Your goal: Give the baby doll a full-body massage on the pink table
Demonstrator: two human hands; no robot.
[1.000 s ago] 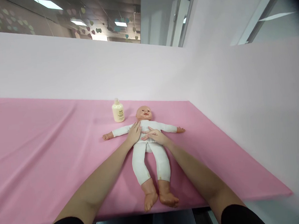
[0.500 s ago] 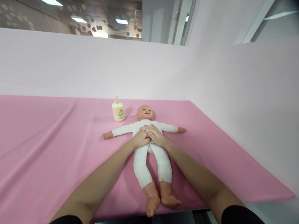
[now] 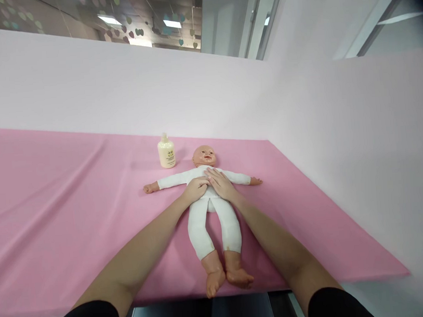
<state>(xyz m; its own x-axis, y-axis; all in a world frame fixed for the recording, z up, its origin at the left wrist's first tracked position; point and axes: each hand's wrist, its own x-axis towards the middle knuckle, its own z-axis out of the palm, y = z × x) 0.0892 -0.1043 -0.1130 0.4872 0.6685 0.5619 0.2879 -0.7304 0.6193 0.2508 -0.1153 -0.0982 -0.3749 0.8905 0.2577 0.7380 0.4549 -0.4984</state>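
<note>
Head view: on the pink-covered counter (image 3: 73, 211), the doll (image 3: 210, 196) lay face-up, feet nearest; the left hand (image 3: 196, 190) and right hand (image 3: 222, 185) rested unclenched on its torso; farther off, a bottle (image 3: 167, 155) stood upright.

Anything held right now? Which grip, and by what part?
Nothing is visibly held: the left grip and right grip lie on the doll's torso, not closed around it.
</note>
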